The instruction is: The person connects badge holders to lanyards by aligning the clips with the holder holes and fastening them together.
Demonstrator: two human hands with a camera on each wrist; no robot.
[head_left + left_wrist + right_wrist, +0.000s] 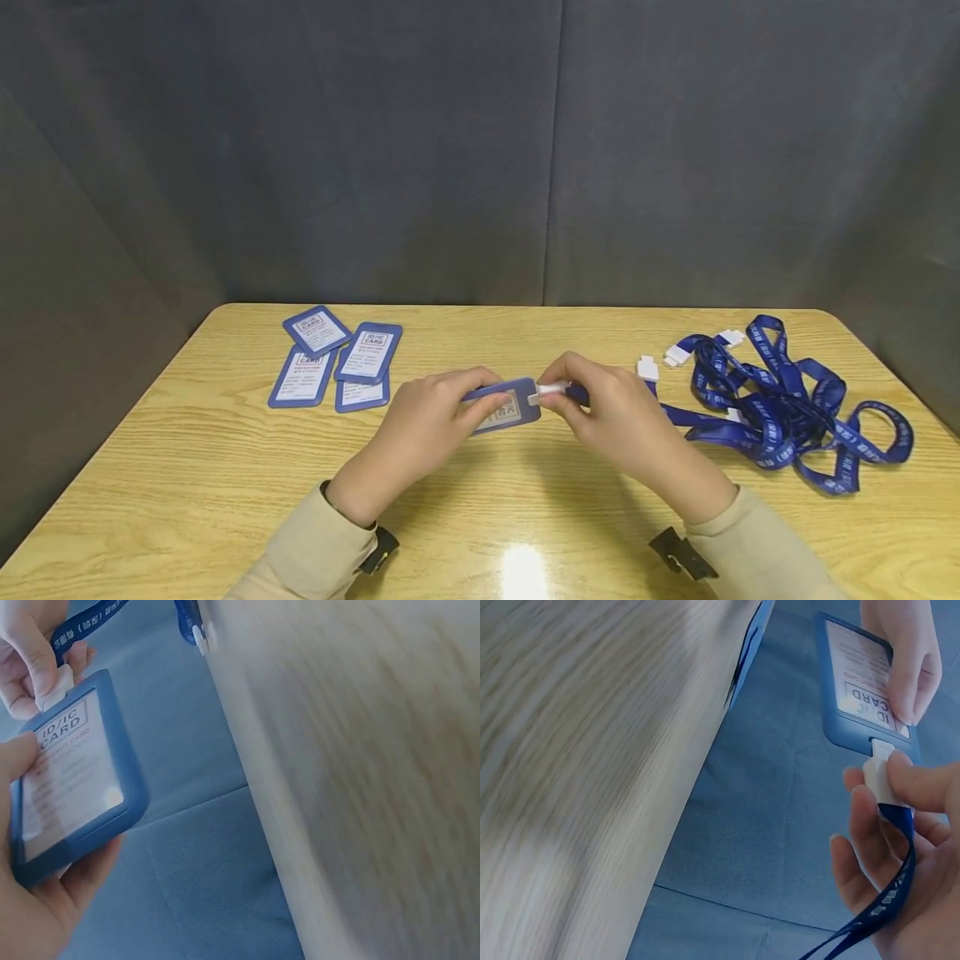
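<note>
My left hand point(435, 417) grips a blue-framed ID card holder point(75, 772) by its edges, thumb on the front face. Between the thumb and fingers of my right hand point(611, 412) is the white plastic clip point(879, 780) of a blue lanyard point(892, 896). The clip's narrow tongue meets the slot end of the card holder; whether it is fastened through the slot cannot be told. From the right hand the lanyard's printed strap hangs down in the right wrist view. Both hands are above the middle of the table.
Several more blue card holders point(367, 354) lie overlapping at the table's back left. A tangled heap of blue lanyards point(780, 408) with white clips point(647, 368) spreads over the right side. The wooden table point(225, 467) ends at a dark grey curtain point(375, 167).
</note>
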